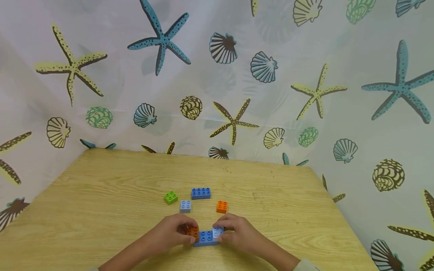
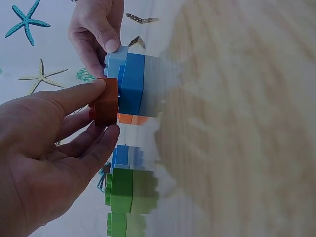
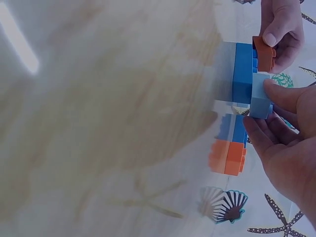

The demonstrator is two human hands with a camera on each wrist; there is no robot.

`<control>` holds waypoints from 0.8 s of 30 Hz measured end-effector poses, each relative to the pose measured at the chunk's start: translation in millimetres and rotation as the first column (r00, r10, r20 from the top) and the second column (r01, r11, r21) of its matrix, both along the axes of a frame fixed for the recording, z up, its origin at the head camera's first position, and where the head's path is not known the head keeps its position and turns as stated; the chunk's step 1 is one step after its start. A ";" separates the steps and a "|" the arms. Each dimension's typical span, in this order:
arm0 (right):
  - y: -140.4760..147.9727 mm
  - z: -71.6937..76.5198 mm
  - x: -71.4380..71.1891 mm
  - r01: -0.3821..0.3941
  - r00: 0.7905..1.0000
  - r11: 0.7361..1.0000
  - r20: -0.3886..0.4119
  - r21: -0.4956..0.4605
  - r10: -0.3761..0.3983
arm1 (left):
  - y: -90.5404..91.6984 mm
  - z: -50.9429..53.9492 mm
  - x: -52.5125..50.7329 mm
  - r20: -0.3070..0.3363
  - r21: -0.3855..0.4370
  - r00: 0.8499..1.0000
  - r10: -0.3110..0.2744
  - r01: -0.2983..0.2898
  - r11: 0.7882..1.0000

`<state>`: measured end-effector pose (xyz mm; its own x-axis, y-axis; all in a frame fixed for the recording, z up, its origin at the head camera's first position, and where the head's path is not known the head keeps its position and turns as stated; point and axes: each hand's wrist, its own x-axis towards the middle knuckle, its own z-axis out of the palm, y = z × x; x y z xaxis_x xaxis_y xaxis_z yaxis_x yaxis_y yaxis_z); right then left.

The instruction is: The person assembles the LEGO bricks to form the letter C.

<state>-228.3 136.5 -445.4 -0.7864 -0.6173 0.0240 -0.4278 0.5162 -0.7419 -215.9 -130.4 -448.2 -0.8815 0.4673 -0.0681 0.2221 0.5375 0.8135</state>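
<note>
A long blue brick (image 1: 205, 238) lies studs up on the table before me. My left hand (image 1: 171, 230) pinches a dark orange brick (image 2: 106, 102) between thumb and fingers at the blue brick's left end. That orange brick looks slightly tilted in the right wrist view; whether it is pressed down cannot be told. At the right end, my right hand (image 1: 240, 232) pinches a light blue brick (image 3: 260, 96) on top of the blue one, thumb on one side and fingers on the other. Blue studs show between the two held bricks.
Beyond my hands lie a green brick (image 1: 171, 197), a second long blue brick (image 1: 201, 193), another light blue brick (image 1: 185, 206) and a brighter orange brick (image 1: 222, 206). The wooden table (image 1: 101, 188) meets a curtain (image 1: 190, 82) printed with shells and starfish.
</note>
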 end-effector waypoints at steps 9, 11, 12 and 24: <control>0.6 -0.3 -0.3 -0.001 1.000 1.000 -0.001 0.005 0.001 | 2.5 1.2 -1.1 0.004 -0.020 1.000 -0.016 0.016 1.000; 0.5 -0.7 -0.6 -0.003 1.000 1.000 -0.003 0.005 0.003 | 3.1 1.5 -1.1 -0.001 -0.019 1.000 -0.019 0.019 1.000; 0.5 -0.8 -0.8 -0.003 1.000 1.000 -0.003 0.005 0.003 | 3.3 1.6 -1.0 -0.002 -0.018 1.000 -0.019 0.019 1.000; 0.4 -0.1 0.8 -0.006 1.000 1.000 -0.003 0.002 0.006 | 5.3 1.1 0.0 -0.037 -0.040 0.999 -0.016 0.014 0.999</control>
